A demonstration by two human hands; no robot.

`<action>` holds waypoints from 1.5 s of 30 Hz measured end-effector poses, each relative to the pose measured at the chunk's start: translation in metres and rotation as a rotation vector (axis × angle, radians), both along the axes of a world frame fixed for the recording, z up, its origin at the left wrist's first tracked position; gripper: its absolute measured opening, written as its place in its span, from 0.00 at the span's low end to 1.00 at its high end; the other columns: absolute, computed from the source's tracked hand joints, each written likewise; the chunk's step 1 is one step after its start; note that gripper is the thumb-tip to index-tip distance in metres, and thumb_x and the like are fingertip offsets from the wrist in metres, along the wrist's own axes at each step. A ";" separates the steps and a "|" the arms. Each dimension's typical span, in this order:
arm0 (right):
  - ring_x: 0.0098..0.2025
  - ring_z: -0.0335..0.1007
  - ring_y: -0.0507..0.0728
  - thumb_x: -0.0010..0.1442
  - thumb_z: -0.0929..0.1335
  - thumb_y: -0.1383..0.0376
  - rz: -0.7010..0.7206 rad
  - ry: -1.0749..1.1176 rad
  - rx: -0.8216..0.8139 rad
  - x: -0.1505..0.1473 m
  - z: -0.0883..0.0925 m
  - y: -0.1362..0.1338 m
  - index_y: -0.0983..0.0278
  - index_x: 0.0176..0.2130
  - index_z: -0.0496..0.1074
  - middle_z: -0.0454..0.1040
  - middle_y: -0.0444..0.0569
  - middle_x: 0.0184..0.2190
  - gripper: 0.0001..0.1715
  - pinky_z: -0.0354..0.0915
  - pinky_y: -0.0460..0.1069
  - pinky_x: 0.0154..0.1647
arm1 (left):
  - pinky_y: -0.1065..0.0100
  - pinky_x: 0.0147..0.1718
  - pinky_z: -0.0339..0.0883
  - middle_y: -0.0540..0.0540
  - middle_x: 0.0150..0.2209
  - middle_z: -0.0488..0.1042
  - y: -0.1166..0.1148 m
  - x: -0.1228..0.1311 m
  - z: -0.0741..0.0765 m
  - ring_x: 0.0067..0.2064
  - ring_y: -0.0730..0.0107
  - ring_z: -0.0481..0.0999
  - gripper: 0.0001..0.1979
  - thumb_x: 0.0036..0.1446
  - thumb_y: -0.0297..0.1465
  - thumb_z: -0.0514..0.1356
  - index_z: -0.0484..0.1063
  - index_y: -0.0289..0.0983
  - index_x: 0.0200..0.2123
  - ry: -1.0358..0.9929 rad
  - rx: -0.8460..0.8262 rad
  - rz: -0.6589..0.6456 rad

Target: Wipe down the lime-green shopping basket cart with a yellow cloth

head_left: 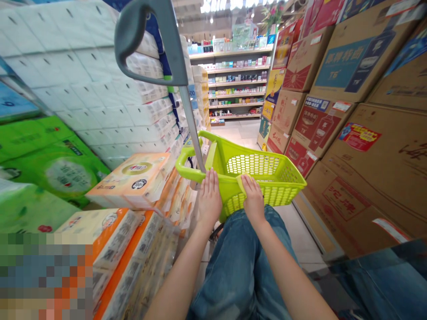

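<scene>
Lime green shopping basket [253,164] sitting at 12 o'clock, with the left hand [209,198] and right hand [253,200] both lying open and flat on its near rim, no real grip. Gray pull handle [190,120] rises toward 11, stacked tissue packs [133,178] fill 9 o'clock, cardboard cartons [350,178] line up at 3, and store shelves [236,84] sit far off at 12

A lime-green shopping basket [256,178] with a lattice of holes sits mid-frame, above faded blue denim jeans [240,271] at 6 o'clock. Brown cartons [363,178] printed in red and blue fill 3 o'clock; orange-and-cream tissue packs [133,262] lie at 7 o'clock, bright green packs [50,164] at 9 o'clock.
</scene>
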State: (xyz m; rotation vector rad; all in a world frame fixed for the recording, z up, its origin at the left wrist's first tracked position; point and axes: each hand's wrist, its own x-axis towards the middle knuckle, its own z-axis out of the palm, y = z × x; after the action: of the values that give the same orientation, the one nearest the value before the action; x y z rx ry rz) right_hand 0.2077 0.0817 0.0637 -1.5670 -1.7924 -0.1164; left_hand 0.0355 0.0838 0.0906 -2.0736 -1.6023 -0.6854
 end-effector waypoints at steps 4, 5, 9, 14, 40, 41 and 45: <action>0.71 0.49 0.58 0.47 0.58 0.82 -0.128 0.015 0.003 0.030 -0.019 -0.005 0.63 0.68 0.57 0.59 0.48 0.68 0.51 0.51 0.59 0.71 | 0.54 0.70 0.46 0.38 0.72 0.43 0.000 0.001 -0.001 0.73 0.58 0.39 0.38 0.58 0.20 0.47 0.39 0.25 0.71 0.016 -0.004 0.013; 0.71 0.48 0.59 0.47 0.58 0.82 -0.143 0.029 0.000 0.030 -0.020 -0.005 0.63 0.68 0.56 0.59 0.48 0.69 0.51 0.51 0.60 0.71 | 0.54 0.69 0.46 0.37 0.72 0.43 0.001 0.001 -0.001 0.73 0.58 0.39 0.38 0.58 0.20 0.47 0.39 0.25 0.71 0.019 -0.004 0.014; 0.72 0.46 0.59 0.45 0.58 0.83 -0.085 0.095 0.017 -0.008 -0.006 0.000 0.64 0.68 0.57 0.59 0.49 0.68 0.52 0.50 0.60 0.72 | 0.53 0.69 0.48 0.36 0.72 0.44 0.002 -0.001 -0.001 0.73 0.58 0.40 0.37 0.59 0.20 0.47 0.40 0.25 0.71 0.021 0.003 0.009; 0.72 0.45 0.57 0.48 0.57 0.83 0.135 0.144 0.056 -0.074 0.024 0.010 0.65 0.67 0.58 0.59 0.48 0.68 0.49 0.47 0.58 0.73 | 0.53 0.68 0.50 0.35 0.72 0.46 0.002 -0.003 -0.001 0.73 0.58 0.41 0.34 0.61 0.21 0.46 0.43 0.26 0.70 0.032 0.014 0.006; 0.71 0.49 0.56 0.48 0.56 0.82 0.166 0.145 0.025 -0.075 0.031 0.012 0.65 0.67 0.60 0.60 0.48 0.68 0.49 0.49 0.58 0.72 | 0.54 0.69 0.48 0.36 0.72 0.45 0.003 -0.005 -0.003 0.73 0.59 0.41 0.34 0.62 0.22 0.46 0.42 0.26 0.71 0.024 0.016 -0.007; 0.71 0.49 0.56 0.47 0.56 0.82 0.173 0.126 0.031 -0.068 0.028 0.011 0.64 0.67 0.59 0.60 0.47 0.68 0.50 0.49 0.58 0.72 | 0.54 0.69 0.48 0.36 0.72 0.45 0.002 -0.005 -0.003 0.73 0.59 0.41 0.35 0.61 0.22 0.46 0.41 0.26 0.71 0.024 0.014 -0.008; 0.71 0.49 0.56 0.46 0.57 0.83 0.115 0.065 0.057 -0.023 0.005 0.004 0.61 0.69 0.56 0.60 0.46 0.68 0.53 0.50 0.58 0.72 | 0.54 0.69 0.47 0.36 0.72 0.45 0.001 -0.003 -0.002 0.73 0.59 0.40 0.36 0.60 0.21 0.46 0.39 0.26 0.71 0.014 0.000 -0.007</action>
State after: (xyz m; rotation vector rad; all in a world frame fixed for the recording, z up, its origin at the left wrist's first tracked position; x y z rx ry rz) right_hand 0.1843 0.0861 0.0692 -1.4096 -1.8076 -0.0601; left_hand 0.0327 0.0847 0.0885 -2.0801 -1.5885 -0.6711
